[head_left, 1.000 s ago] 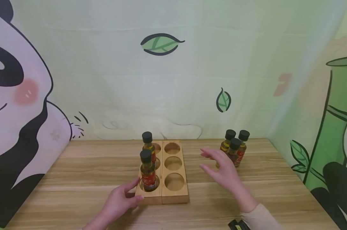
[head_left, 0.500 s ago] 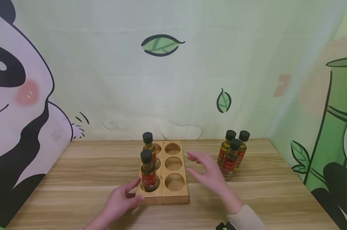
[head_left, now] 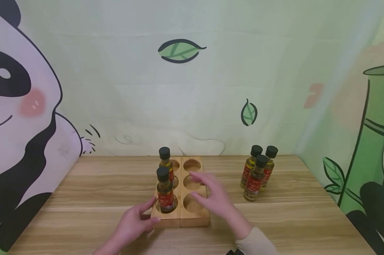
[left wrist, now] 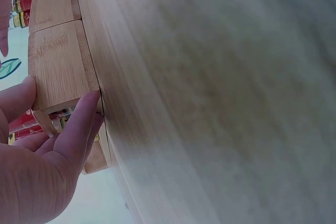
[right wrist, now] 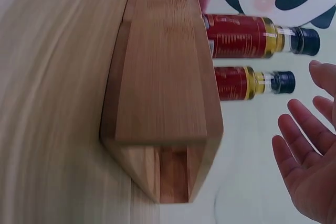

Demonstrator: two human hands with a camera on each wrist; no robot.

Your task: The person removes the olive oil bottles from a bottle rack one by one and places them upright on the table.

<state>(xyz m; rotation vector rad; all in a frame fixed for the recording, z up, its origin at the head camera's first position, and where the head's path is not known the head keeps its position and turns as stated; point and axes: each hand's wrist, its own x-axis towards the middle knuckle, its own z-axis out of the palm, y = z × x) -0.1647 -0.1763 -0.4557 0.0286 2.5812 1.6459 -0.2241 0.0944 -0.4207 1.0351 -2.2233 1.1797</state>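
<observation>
A wooden rack (head_left: 195,221) with two columns of round holes stands on the table. My left hand (head_left: 132,220) grips its front left corner; in the left wrist view the thumb and fingers of the hand (left wrist: 44,169) hold the end of the rack (left wrist: 60,64). One black-capped bottle (head_left: 165,198) stands in the front left hole, another (head_left: 165,153) just behind it, its base hidden. Over the right column hovers my right hand (head_left: 215,199), open and holding nothing. The right wrist view shows that hand (right wrist: 315,156) with spread fingers beside the rack (right wrist: 163,82).
Three more bottles stand close together right of the rack: a front one (head_left: 253,184), one at back left (head_left: 249,164) and one at back right (head_left: 271,152). A printed cloth (head_left: 131,88) hangs behind the table (head_left: 109,187).
My right hand has moved left from beside the three bottles to above the rack, leaving the bottles in full view. The left hand keeps its grip on the rack.
</observation>
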